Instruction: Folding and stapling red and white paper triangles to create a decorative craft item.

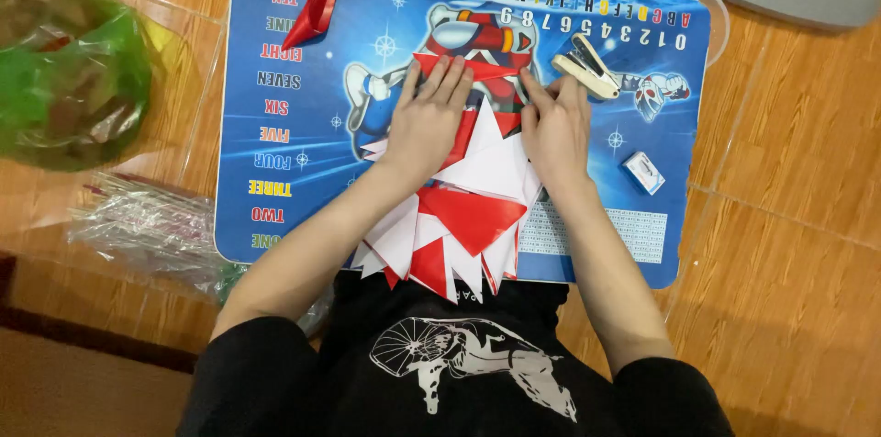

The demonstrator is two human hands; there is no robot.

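Red and white paper triangles (450, 235) lie fanned in a loose stack just short of the wrists, their tips hanging toward the person over the near edge of the blue plastic mat (275, 134). Beyond them, under the fingers, is the red paper piece (477, 65) being worked. The left hand (427, 116) lies flat on it with fingers straight and close together, pressing down. The right hand (555, 120) rests beside it, fingers nearly together, tips pushing on the piece's right end.

I judge the sheet very light, thin and limp. It should crease readily, tear if tugged, and slide easily on the slick mat, so a flat palm holds it better than a pinch. To lift it, the free corners beyond the fingertips look the best places to take hold.

Its long axis seems to run left to right across the fingertips, with a shallow point aimed back toward the palms. How much of it lies beneath the hands I cannot tell.

Just beyond the right fingertips lies a cream stapler (587, 65), and to their right a small staple box (644, 171). Well beyond the left fingers lies a folded red paper shape (317, 10), pointing away.
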